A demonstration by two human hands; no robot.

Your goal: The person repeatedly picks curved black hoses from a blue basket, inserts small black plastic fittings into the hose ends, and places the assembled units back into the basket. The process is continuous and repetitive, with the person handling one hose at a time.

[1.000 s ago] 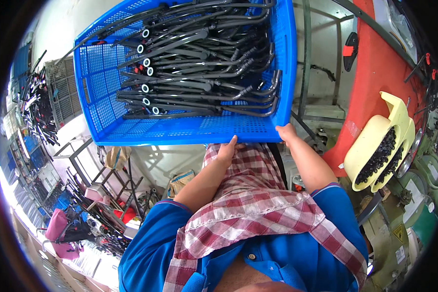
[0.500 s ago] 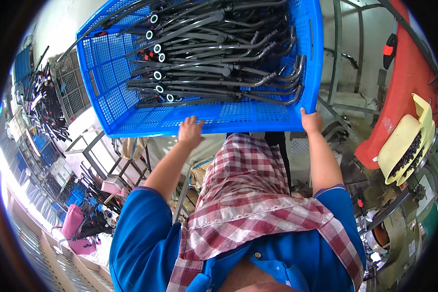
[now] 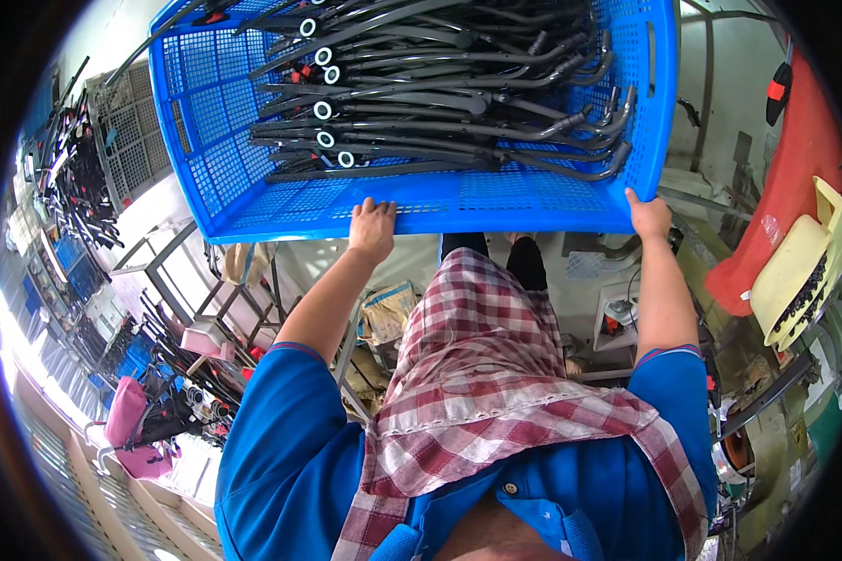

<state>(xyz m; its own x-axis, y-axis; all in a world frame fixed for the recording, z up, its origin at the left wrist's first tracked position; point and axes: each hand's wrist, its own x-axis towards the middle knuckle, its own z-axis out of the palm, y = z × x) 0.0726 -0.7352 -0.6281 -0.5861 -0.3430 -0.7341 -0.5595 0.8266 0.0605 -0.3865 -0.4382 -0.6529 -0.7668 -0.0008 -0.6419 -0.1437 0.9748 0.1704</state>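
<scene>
A large blue perforated plastic crate (image 3: pixel 318 222) stands in front of me, its near rim crossing above my apron. Inside lie several long dark metal tubes (image 3: pixel 421 98) with bent ends at the right and white rings toward the left. My left hand (image 3: pixel 373 229) is closed over the near rim, left of its middle, with the fingers hooked inside. At the near right corner my right hand (image 3: pixel 648 215) grips the same rim, thumb on top.
To the left are a metal frame stand (image 3: pixel 164 271), a grey mesh crate (image 3: pixel 133 131) and heaps of dark parts. On the right hang a red panel (image 3: pixel 784 178) and a pale yellow bin (image 3: pixel 800 266) with small dark pieces. A woven sack (image 3: pixel 388 313) sits below the crate.
The crate's right side has shifted rightward and its near rim slightly farther away. Both hands have moved with it, and my left fingers now curl over the rim.
</scene>
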